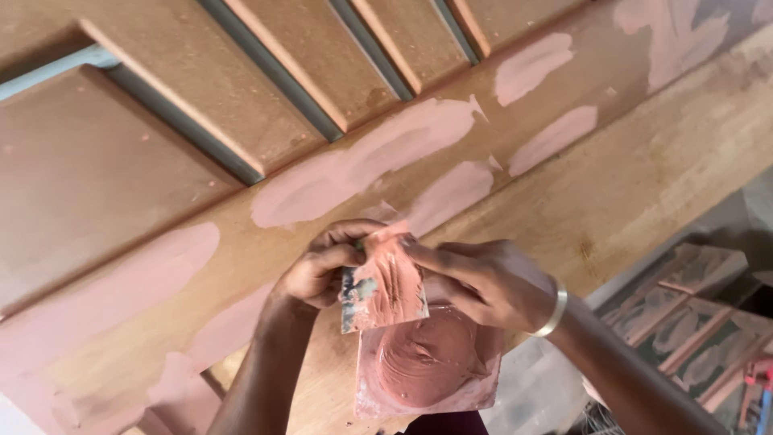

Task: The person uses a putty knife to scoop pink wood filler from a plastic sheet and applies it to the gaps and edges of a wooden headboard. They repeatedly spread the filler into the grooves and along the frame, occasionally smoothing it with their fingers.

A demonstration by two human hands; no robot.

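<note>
Hands meet over a wooden door (660, 169) lying flat, its long rail smeared with patches of pink filler (362, 161). The left hand (322, 270) is curled shut around the handle end of a putty knife (382, 286), whose broad blade is caked with pink putty and shows only a little grey metal at its left edge. The right hand (483, 282), wearing a metal bangle (554, 310) at the wrist, has its fingers closed on the top of the blade, the forefinger stretched across the putty towards the left hand; whether it pinches the blade or only presses on it I cannot tell. Just beneath the blade, on the near side, sits a square board (475, 379) holding a round mound of the same pink putty (427, 358), itself resting on the door's near edge. Recessed panels (266, 89) with raised ribs lie far and left. Carved, painted panels (684, 322) lie lower down at the right.
</note>
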